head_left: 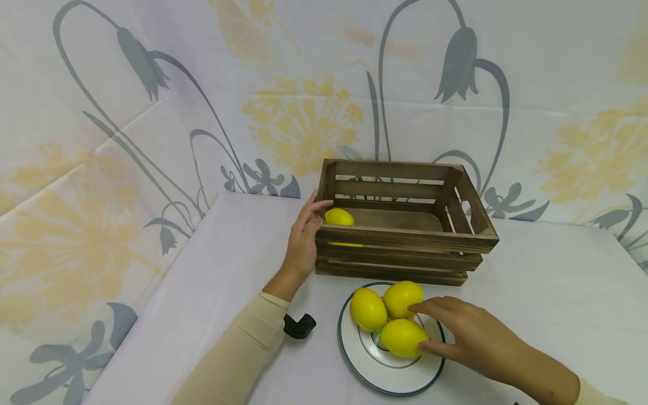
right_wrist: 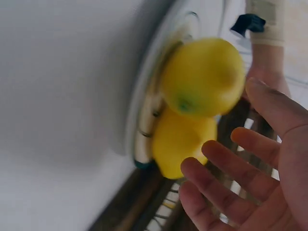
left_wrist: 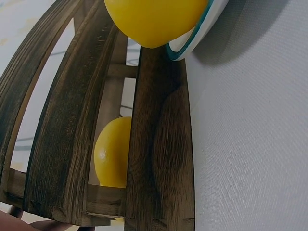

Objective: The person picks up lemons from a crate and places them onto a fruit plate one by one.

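Observation:
My left hand (head_left: 302, 239) holds the left end of a brown slatted wooden crate (head_left: 400, 239), with fingers over its rim. Inside that end, a yellow lemon (head_left: 340, 216) shows above the front slats; yellow also shows through the gap below. In the left wrist view, a lemon (left_wrist: 113, 153) is partly hidden behind the slats. Three lemons rest on a white plate (head_left: 390, 384) with a dark blue-green rim: one left (head_left: 368, 310), one back (head_left: 403, 298), one front (head_left: 404, 338). Spread around the right side of these last two are the fingers and thumb of my right hand (head_left: 478, 337).
The plate stands just in front of the crate on a white cloth (head_left: 557, 292). A small black curved object (head_left: 300, 327) shows beside the left sleeve (head_left: 243, 343). Flower-printed fabric (head_left: 314, 101) hangs right behind the crate and along the left side.

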Demonstrator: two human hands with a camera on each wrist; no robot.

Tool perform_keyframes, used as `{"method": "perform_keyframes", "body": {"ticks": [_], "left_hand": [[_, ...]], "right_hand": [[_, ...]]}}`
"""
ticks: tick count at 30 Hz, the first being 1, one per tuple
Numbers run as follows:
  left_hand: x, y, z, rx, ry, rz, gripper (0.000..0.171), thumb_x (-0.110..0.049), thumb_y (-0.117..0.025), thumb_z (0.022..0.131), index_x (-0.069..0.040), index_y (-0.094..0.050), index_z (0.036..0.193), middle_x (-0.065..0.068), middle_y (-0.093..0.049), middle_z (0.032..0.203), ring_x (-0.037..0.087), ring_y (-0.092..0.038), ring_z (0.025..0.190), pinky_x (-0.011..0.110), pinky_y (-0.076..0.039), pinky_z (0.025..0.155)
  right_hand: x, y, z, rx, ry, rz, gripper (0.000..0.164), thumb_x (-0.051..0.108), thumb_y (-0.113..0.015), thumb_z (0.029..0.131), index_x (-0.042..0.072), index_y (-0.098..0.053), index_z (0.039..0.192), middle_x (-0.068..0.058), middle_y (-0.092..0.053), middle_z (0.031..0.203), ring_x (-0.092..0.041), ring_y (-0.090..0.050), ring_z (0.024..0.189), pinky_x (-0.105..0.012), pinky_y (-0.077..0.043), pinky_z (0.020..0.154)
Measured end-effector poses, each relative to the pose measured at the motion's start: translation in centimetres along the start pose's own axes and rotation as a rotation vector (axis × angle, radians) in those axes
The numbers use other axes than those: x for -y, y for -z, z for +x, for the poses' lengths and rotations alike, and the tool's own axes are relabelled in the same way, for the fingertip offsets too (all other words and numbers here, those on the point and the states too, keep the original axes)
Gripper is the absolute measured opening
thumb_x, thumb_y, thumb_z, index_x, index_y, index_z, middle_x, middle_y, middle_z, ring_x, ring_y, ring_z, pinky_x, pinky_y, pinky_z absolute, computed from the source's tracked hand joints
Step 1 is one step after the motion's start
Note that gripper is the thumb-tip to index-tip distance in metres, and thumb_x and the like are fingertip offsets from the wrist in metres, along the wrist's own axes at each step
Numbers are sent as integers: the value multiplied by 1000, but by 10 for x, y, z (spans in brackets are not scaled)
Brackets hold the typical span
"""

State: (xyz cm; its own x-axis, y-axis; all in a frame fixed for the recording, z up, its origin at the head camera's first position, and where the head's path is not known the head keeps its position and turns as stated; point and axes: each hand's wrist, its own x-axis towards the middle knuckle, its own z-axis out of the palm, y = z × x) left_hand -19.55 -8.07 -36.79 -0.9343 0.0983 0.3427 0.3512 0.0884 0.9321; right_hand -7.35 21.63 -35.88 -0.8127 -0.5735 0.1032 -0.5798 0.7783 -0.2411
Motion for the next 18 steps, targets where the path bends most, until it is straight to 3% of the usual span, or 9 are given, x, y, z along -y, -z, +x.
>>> {"method": "perform_keyframes", "body": {"ticks": [7,12,18], "left_hand": [[1,0,0,-2,15,-8,45,-11,-28,102,-13,-56,137,-9,-20,166,16,-17,155,45,-24,123],[1,0,0,4,10,-12,44,-12,-29,102,-13,-56,137,-8,-20,166,18,-16,155,47,-21,124],[1,-1,0,0,20,-5,44,-14,-29,103,-15,-56,137,-10,-21,166,17,-18,154,47,-22,124]], "right_hand": [[10,34,18,-141,135,-63,45,36,-83,79,24,-69,120,8,-69,117,-17,-69,103,-35,-60,81],[14,59,34,-266,258,-81,44,27,-85,77,19,-70,118,5,-71,113,-16,-71,98,-28,-60,75],[13,88,56,-318,308,-24,39,13,-83,79,16,-71,116,4,-71,111,-12,-70,91,-20,-58,71]]}}
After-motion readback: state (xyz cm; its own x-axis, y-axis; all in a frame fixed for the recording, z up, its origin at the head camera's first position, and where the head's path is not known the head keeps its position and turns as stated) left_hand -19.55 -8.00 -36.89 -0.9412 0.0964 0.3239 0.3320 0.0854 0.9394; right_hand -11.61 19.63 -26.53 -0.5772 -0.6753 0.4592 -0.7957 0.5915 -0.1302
